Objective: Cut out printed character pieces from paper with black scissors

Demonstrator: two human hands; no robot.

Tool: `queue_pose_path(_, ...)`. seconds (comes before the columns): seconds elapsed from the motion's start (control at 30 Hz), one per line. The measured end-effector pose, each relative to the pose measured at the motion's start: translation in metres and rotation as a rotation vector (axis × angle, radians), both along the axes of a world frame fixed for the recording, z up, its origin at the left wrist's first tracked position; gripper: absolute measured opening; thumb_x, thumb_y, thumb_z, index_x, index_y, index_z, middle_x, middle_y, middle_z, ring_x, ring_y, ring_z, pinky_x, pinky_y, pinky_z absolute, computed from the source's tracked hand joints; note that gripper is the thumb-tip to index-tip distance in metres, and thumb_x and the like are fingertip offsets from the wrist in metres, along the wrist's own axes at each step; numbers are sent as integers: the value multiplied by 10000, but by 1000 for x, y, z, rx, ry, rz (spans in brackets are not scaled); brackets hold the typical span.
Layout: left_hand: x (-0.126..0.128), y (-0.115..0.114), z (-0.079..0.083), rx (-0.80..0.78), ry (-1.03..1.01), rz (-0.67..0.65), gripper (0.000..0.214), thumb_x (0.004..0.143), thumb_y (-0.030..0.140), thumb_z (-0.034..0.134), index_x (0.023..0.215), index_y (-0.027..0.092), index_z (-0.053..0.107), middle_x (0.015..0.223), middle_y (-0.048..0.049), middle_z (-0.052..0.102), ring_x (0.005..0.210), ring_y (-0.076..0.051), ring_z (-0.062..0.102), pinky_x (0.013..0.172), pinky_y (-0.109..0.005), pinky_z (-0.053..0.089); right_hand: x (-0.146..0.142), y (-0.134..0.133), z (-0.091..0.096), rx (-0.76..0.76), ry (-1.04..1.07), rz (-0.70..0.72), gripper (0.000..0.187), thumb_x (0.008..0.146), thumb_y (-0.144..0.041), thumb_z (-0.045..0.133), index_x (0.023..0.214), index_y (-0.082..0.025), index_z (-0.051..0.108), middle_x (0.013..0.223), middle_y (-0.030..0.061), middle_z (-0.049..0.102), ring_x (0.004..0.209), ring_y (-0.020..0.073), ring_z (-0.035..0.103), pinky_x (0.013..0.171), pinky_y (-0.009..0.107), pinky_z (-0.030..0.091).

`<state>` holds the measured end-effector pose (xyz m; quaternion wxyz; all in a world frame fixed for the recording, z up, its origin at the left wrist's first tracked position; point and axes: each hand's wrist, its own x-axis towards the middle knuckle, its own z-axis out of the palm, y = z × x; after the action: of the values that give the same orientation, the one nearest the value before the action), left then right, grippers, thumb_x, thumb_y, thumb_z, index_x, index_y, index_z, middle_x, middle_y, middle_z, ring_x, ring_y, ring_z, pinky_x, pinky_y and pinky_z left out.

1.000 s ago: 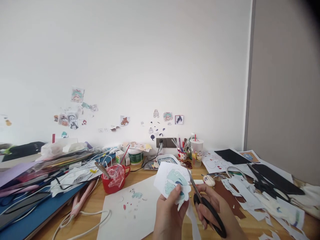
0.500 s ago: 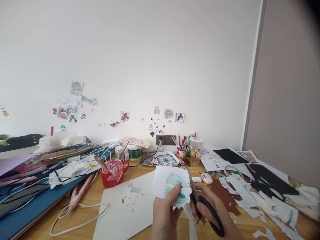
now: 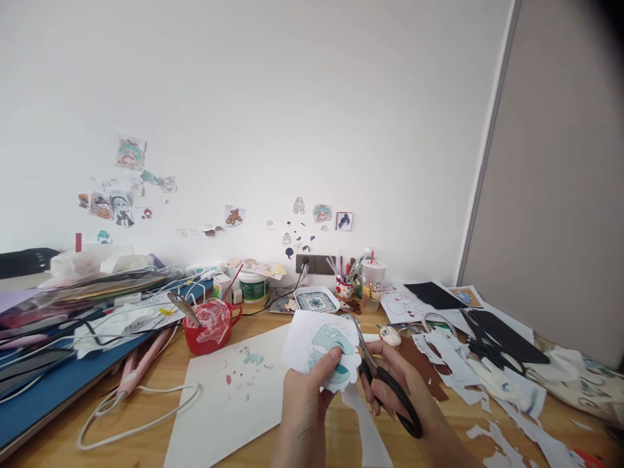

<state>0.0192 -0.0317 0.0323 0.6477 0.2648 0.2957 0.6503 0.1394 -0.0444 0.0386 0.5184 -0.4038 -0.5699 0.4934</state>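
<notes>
My left hand (image 3: 312,390) pinches a piece of white paper (image 3: 298,331) that carries a teal drawing, its thumb lying across the print. Black-handled scissors (image 3: 398,396) are in my right hand (image 3: 397,377), with the fingers in the handles. Their blades (image 3: 363,341) lie along the paper's right edge, which is scalloped in its lower part. A long white offcut (image 3: 365,426) hangs or lies below the paper; whether it is still joined I cannot tell. Left of my hands a white sheet (image 3: 209,403) holds small cut pieces, among them a teal one (image 3: 253,358).
A red mug (image 3: 208,335) with a spoon and plastic film stands at the left. Behind are a patterned tray (image 3: 316,300), a pen cup (image 3: 344,288) and a drink cup (image 3: 373,286). Paper scraps (image 3: 463,364) and a second pair of scissors (image 3: 492,344) lie right. Cables (image 3: 141,390) trail left.
The view has turned a little to the right, so the scene sits farther left. More of the white offcut shows below the paper. Both hands keep their holds.
</notes>
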Motion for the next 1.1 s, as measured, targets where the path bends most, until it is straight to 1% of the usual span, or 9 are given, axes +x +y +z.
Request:
queue_pose_path(0.1,0,-1,1,-4,16,4,323,576,240,716,877,154,639,777,-44,665,713,-177,593,645,-263,440,1,0,2,10,-37,10,308,660,-411,648,750,-222,422,542,-66,478,490,117,438,486,225,356)
queue_pose_path(0.2,-1,0,1,-13,23,11,359,565,242,722,902,153,638,779,-47,670,711,-176,596,646,-258,440,2,4,1,24,-50,9,330,632,-436,654,735,-225,422,541,-66,473,493,121,439,484,232,355)
queue_pose_path(0.33,-3,2,0,-8,32,22,383,558,214,726,924,142,637,767,-45,672,701,-168,596,640,-247,442,5,9,-4,3,-67,-14,306,622,-388,662,737,-226,430,527,-77,471,477,114,430,456,220,335)
queue_pose_path(0.43,-6,3,0,-3,34,9,394,574,208,717,951,134,632,776,-53,674,696,-165,595,639,-250,447,7,10,-7,-20,-84,-6,277,622,-328,661,744,-222,436,528,-80,478,478,107,425,448,211,339)
queue_pose_path(0.63,-8,6,-3,11,50,-17,410,612,214,696,1009,147,616,823,-57,676,718,-168,598,644,-251,455,8,7,-5,-14,-73,17,267,633,-291,640,772,-218,424,544,-80,465,487,100,397,459,214,351)
queue_pose_path(0.83,-12,8,-9,89,80,-79,449,661,234,677,1092,169,570,867,-58,670,733,-155,588,653,-242,454,10,6,-5,-16,-90,37,234,638,-245,614,785,-214,435,529,-84,461,479,91,375,443,193,340)
queue_pose_path(0.97,-17,9,-9,108,113,-108,433,668,241,671,1085,176,577,888,-61,668,748,-161,583,681,-256,453,16,10,-9,-32,-94,74,222,643,-245,610,777,-214,435,520,-87,464,478,89,380,446,191,340)
queue_pose_path(1.1,-22,10,-6,109,159,-127,396,654,248,682,1032,150,610,873,-73,660,728,-163,575,684,-268,454,19,14,-11,-41,-65,129,212,662,-271,597,781,-223,429,515,-89,469,470,92,391,441,192,342)
